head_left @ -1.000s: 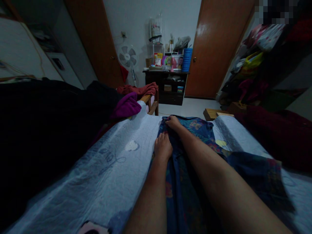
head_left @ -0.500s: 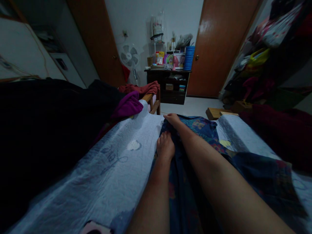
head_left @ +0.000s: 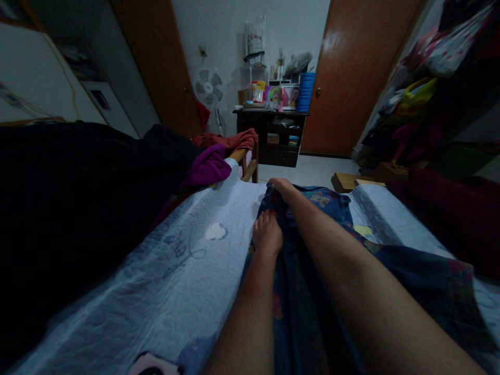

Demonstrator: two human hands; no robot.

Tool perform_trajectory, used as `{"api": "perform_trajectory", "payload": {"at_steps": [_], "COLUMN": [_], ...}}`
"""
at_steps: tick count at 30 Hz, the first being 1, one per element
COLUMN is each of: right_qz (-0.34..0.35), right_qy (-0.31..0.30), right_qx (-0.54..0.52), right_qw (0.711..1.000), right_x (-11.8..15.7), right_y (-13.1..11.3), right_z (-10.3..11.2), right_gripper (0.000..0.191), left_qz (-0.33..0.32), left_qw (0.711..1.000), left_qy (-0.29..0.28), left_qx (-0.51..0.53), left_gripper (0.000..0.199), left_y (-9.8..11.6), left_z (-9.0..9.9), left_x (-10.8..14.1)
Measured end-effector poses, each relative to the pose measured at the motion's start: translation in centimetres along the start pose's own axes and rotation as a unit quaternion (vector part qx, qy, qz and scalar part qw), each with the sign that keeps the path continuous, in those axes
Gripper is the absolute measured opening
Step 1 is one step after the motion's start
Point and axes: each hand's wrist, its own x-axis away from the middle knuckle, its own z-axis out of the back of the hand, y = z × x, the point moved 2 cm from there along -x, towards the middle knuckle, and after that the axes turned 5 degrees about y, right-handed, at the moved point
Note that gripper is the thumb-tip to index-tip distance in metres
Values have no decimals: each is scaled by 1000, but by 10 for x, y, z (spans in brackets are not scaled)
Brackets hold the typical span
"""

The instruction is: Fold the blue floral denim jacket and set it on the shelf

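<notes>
A dark blue garment with a flower pattern (head_left: 414,265) lies spread on a bed with a pale, printed cover (head_left: 167,291). My left hand (head_left: 267,233) rests on the garment's left edge, its fingers lying flat and pointing away from me. Farther forward, my right hand (head_left: 282,188) is at the garment's far left corner, fingers bent down over the cloth. What its fingertips hold, if anything, is hidden.
Black clothing (head_left: 86,208) and a purple cloth (head_left: 207,166) are piled at left. A red cloth (head_left: 234,139) hangs over a wooden frame. Dark red fabric (head_left: 449,219) lies at right. Beyond stand a fan (head_left: 210,87), a dark cabinet (head_left: 277,156) and wooden boxes (head_left: 346,182).
My right hand has moved slightly right along the garment's far edge, its fingers now bent over the cloth. My left hand stays on the garment. The view has shifted slightly.
</notes>
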Motion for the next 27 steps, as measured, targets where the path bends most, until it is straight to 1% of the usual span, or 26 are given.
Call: {"api": "perform_trajectory", "payload": {"at_steps": [3, 4, 6, 10, 11, 13, 17, 21, 23, 27], "right_qz": [-47, -54, -58, -23, -9, 16, 55, 75, 73, 63], "right_qy": [-16, -20, -26, -20, -12, 11, 60, 80, 71, 22], "right_qx": [0, 3, 14, 27, 26, 28, 38, 38, 33, 19], "right_qw": [999, 998, 998, 999, 1000, 999, 996, 993, 994, 998], "right_x": [4, 5, 6, 4, 4, 2, 0, -1, -2, 0], "right_y": [0, 1, 3, 7, 8, 9, 12, 18, 23, 27], "right_z": [2, 4, 8, 17, 18, 19, 10, -2, -7, -11], "right_gripper": [38, 39, 33, 14, 11, 11, 17, 20, 22, 28], "left_qz": [1, 2, 0, 2, 2, 3, 1, 3, 2, 5], "left_qw": [1000, 1000, 1000, 1000, 1000, 1000, 1000, 1000, 1000, 1000], "left_qy": [-2, -2, 0, 7, 7, 2, -12, -17, -17, -19], "left_qx": [-6, -7, -5, -4, -6, -11, -17, -17, -18, -18], "left_gripper": [49, 49, 48, 49, 49, 51, 53, 55, 54, 54], "left_y": [1, 1, 1, 1, 1, 1, 3, 3, 2, 2], "left_z": [1, 1, 1, 0, -1, -1, 0, 0, -1, -4], "left_x": [0, 0, 0, 0, 0, 0, 2, 3, 3, 2]}}
